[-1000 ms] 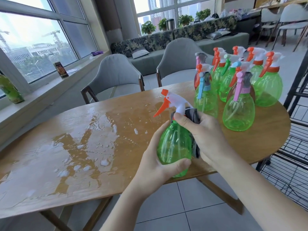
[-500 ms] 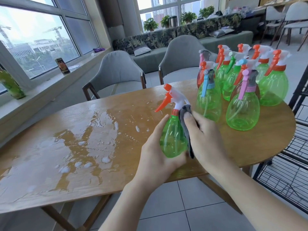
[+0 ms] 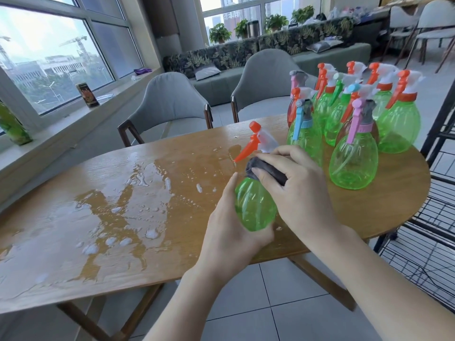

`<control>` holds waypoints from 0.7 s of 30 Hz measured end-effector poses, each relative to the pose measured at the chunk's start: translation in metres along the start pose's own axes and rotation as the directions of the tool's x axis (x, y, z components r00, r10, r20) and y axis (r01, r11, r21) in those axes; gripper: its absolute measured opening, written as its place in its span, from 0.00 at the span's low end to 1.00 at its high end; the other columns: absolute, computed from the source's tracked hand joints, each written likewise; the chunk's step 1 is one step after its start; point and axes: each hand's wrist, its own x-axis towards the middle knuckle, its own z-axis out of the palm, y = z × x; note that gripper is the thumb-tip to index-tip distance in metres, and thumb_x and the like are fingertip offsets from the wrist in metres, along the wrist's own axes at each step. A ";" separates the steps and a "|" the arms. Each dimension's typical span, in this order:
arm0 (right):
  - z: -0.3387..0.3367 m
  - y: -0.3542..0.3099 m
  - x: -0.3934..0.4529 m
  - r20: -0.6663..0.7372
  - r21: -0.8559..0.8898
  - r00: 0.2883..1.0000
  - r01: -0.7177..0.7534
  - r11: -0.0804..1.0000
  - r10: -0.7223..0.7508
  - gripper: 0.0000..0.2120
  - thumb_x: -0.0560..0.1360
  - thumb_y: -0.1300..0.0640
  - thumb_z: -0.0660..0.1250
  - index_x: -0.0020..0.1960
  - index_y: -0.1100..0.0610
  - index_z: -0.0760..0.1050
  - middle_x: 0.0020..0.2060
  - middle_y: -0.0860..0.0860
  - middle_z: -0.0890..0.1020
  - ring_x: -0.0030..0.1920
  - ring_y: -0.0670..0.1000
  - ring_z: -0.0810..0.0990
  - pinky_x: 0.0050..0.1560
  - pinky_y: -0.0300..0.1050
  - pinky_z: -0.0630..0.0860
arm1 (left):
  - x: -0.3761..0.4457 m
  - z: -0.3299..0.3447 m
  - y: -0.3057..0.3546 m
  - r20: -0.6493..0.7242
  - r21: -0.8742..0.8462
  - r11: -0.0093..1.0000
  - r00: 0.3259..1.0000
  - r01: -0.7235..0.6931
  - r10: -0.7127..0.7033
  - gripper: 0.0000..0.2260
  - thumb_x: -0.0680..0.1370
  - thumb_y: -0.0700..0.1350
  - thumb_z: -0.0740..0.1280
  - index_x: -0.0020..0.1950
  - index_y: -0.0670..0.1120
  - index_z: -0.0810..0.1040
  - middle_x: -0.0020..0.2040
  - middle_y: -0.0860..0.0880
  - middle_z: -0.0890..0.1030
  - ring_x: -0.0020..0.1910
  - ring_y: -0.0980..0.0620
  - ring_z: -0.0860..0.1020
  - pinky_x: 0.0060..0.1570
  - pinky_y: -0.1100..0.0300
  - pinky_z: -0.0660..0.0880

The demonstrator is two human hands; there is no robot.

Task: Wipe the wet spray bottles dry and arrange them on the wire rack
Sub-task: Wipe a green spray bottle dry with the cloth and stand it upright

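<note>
My left hand (image 3: 230,232) grips the lower body of a green spray bottle (image 3: 254,207) with a white head and orange trigger, held tilted over the table's near edge. My right hand (image 3: 295,190) holds a grey cloth (image 3: 266,169) curled round the bottle's neck and shoulder. Several more green spray bottles (image 3: 353,161) with orange, pink, blue and green triggers stand grouped at the right end of the wooden table (image 3: 98,242). A black wire rack (image 3: 440,232) stands just right of the table.
Water puddles and droplets (image 3: 118,210) cover the table's left and middle. Two grey chairs (image 3: 170,107) stand behind the table. A window sill with a can runs along the left, a bench sofa lies at the back, and tiled floor shows below.
My right hand has moved the cloth up from the bottle's side to its neck. The bottle now tilts further to the left, and my left hand keeps its hold on the base.
</note>
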 end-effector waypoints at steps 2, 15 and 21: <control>-0.006 0.006 0.000 -0.022 0.003 1.000 -0.017 1.000 0.017 0.13 0.76 0.61 0.76 0.60 0.59 0.84 0.50 0.54 0.82 0.48 0.45 0.77 0.52 0.29 0.71 | 0.000 0.000 -0.002 0.000 -0.006 1.000 1.000 0.001 -0.001 0.51 0.69 0.53 0.83 0.86 0.58 0.58 0.72 0.62 0.74 0.68 0.70 0.70 0.61 0.82 0.64; -0.028 0.005 0.020 -0.148 0.084 0.985 0.101 0.991 -0.088 0.10 0.76 0.60 0.76 0.56 0.61 0.83 0.49 0.52 0.84 0.50 0.46 0.81 0.52 0.37 0.78 | -0.006 -0.016 -0.012 0.006 -0.094 0.996 1.000 -0.009 0.010 0.45 0.68 0.56 0.81 0.82 0.63 0.65 0.70 0.63 0.79 0.70 0.64 0.76 0.68 0.64 0.74; -0.010 0.000 0.037 -0.265 0.053 0.943 0.224 0.973 -0.203 0.06 0.79 0.65 0.73 0.55 0.66 0.83 0.51 0.60 0.83 0.54 0.53 0.81 0.60 0.34 0.74 | -0.007 -0.015 -0.011 0.021 -0.038 0.999 0.999 -0.028 0.029 0.44 0.70 0.46 0.84 0.81 0.60 0.67 0.65 0.69 0.79 0.66 0.70 0.76 0.59 0.77 0.70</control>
